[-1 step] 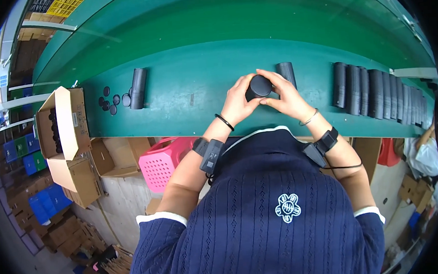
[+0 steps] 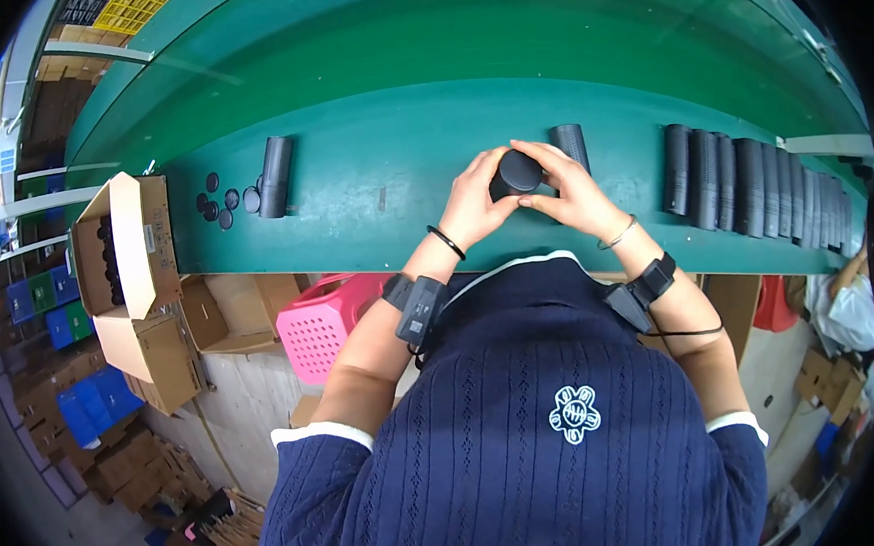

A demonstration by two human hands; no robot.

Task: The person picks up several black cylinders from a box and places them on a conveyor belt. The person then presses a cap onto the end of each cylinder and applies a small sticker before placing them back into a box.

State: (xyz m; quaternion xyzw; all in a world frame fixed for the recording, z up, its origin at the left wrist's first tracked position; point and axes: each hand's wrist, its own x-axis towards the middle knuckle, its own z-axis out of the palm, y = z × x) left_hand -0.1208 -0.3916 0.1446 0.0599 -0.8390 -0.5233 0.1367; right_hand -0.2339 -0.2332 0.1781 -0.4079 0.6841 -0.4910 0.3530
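Observation:
Both my hands close round a black cylinder [image 2: 522,171] above the bench, its round end turned up toward me. From one side my left hand [image 2: 475,199] wraps it, and my right hand [image 2: 574,191] wraps it from the other; the thumbs nearly meet at its near side. Much of its body is hidden by the fingers. Just beyond my right hand lies a similar black tube [image 2: 571,145] with a textured surface. Farther left lies another black tube [image 2: 276,177], beside several small round black caps [image 2: 227,218].
Several black tubes [image 2: 727,180] form a row on the right of the green bench [image 2: 385,236]. At its left end stands an open cardboard box [image 2: 160,245] with dark pieces inside. A pink perforated plastic stool [image 2: 316,335] is below the front edge.

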